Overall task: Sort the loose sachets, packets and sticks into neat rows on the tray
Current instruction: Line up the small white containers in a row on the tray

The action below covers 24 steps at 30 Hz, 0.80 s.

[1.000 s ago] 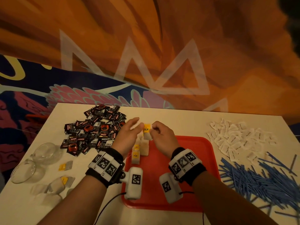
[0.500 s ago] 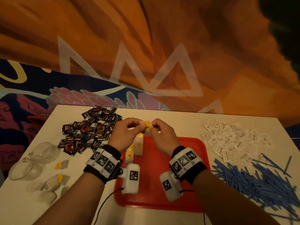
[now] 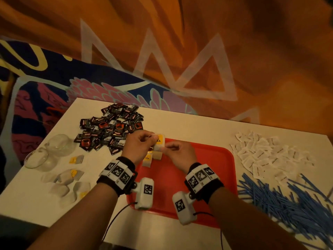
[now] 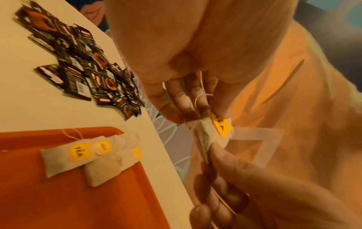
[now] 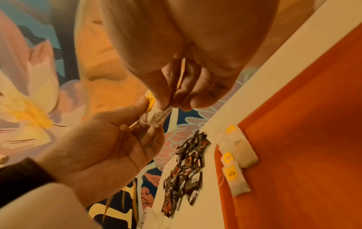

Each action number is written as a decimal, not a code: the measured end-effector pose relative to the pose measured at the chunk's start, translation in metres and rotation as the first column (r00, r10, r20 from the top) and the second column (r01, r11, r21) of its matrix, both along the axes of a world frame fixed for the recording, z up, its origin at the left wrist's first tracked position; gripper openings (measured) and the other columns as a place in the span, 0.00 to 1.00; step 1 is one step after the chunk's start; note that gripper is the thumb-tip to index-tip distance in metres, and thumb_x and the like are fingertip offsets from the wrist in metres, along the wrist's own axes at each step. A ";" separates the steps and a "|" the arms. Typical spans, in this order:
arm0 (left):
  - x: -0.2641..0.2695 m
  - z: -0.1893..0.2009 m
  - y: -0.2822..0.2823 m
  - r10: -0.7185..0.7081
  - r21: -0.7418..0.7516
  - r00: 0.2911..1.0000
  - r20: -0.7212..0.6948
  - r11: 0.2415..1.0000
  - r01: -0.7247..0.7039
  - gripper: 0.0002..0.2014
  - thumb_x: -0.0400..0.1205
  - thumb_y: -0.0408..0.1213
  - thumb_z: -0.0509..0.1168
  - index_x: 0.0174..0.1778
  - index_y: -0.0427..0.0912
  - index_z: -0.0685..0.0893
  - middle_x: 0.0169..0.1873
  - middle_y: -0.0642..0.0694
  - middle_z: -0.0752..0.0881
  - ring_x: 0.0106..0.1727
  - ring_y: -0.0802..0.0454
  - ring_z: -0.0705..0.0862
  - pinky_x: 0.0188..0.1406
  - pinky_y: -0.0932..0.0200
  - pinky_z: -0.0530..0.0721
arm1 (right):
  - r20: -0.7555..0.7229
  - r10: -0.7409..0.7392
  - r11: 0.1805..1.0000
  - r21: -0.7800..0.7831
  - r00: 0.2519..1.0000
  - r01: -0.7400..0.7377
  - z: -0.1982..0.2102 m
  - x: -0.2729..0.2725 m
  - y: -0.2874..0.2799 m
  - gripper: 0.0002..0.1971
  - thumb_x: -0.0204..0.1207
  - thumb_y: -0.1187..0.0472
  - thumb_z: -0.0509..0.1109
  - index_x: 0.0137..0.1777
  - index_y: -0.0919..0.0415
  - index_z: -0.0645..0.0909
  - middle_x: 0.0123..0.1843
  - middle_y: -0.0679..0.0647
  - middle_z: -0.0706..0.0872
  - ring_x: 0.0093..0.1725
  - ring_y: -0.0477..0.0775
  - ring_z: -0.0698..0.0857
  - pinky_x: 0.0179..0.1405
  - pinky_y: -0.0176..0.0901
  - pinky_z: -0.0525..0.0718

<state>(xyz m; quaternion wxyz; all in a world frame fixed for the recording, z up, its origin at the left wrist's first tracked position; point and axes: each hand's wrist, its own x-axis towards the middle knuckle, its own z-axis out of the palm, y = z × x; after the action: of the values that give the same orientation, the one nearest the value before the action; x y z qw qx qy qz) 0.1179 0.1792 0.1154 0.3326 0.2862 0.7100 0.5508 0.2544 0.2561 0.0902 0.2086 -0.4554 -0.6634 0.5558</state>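
Observation:
Both hands hold one tea bag (image 3: 159,142) with a yellow tag above the far left corner of the red tray (image 3: 207,177). My left hand (image 3: 138,147) pinches its tagged end (image 4: 221,125), with the string looping over the fingers. My right hand (image 3: 178,152) pinches the other end (image 5: 159,115). Three tea bags (image 4: 82,156) lie side by side on the tray's far left corner (image 5: 239,155), tags toward the rim.
Black sachets (image 3: 110,129) are heaped far left of the tray. White packets (image 3: 266,154) and blue sticks (image 3: 288,204) spread on the right. More tea bags (image 3: 70,179) and clear glass bowls (image 3: 48,154) sit at the left edge of the white table (image 3: 189,127).
The held tea bag stays between both hands at the tray's far left corner; the hands have shifted their pinch on it slightly. The head view has tilted a little.

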 end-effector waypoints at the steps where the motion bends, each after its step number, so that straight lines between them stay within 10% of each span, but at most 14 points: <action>1: -0.004 -0.007 -0.002 -0.002 -0.022 1.000 -0.011 1.000 0.002 0.04 0.81 0.30 0.72 0.42 0.43 0.89 0.38 0.43 0.88 0.38 0.51 0.86 0.38 0.56 0.86 | 0.035 -0.003 1.000 -0.020 0.999 0.004 -0.008 -0.002 -0.001 0.05 0.72 0.55 0.81 0.45 0.54 0.90 0.39 0.45 0.88 0.36 0.42 0.85 0.34 0.29 0.78; 5: -0.028 -0.045 -0.008 -0.084 -0.229 0.971 -0.222 0.973 0.032 0.03 0.81 0.38 0.73 0.49 0.48 0.89 0.44 0.49 0.88 0.45 0.54 0.85 0.49 0.55 0.85 | 0.240 0.014 0.995 -0.098 0.971 0.010 -0.038 -0.006 0.001 0.03 0.75 0.55 0.77 0.46 0.51 0.88 0.45 0.47 0.89 0.42 0.46 0.84 0.38 0.35 0.79; 11: -0.056 -0.099 -0.030 -0.455 -0.531 0.721 -0.522 0.835 0.142 0.09 0.82 0.39 0.69 0.57 0.48 0.89 0.56 0.44 0.87 0.58 0.44 0.82 0.60 0.49 0.79 | 0.504 0.097 0.986 -0.163 0.858 -0.016 -0.084 -0.017 -0.004 0.11 0.79 0.52 0.73 0.56 0.56 0.90 0.57 0.52 0.90 0.55 0.54 0.86 0.52 0.44 0.84; 17: -0.061 -0.131 -0.033 -0.651 -0.641 0.463 -0.602 0.739 0.207 0.14 0.86 0.44 0.61 0.64 0.51 0.86 0.65 0.49 0.83 0.69 0.44 0.74 0.64 0.47 0.71 | 0.617 0.158 0.982 -0.179 0.771 -0.058 -0.106 -0.041 -0.008 0.11 0.83 0.59 0.66 0.55 0.59 0.90 0.58 0.55 0.89 0.51 0.54 0.86 0.46 0.42 0.84; 24: -0.065 -0.154 -0.027 -0.658 -0.607 0.382 -0.649 0.751 0.261 0.10 0.83 0.42 0.67 0.57 0.50 0.89 0.59 0.46 0.87 0.66 0.39 0.77 0.62 0.42 0.71 | 0.671 0.147 0.985 -0.168 0.727 -0.044 -0.112 -0.052 -0.010 0.12 0.84 0.58 0.64 0.58 0.55 0.89 0.59 0.52 0.90 0.56 0.56 0.88 0.51 0.45 0.86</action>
<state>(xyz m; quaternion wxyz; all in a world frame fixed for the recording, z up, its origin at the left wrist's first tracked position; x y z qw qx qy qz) 0.0531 0.1519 -0.0388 0.1456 0.6265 0.7629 0.0643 0.2024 0.2463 -0.0221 -0.1100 -0.6058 -0.6754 0.4059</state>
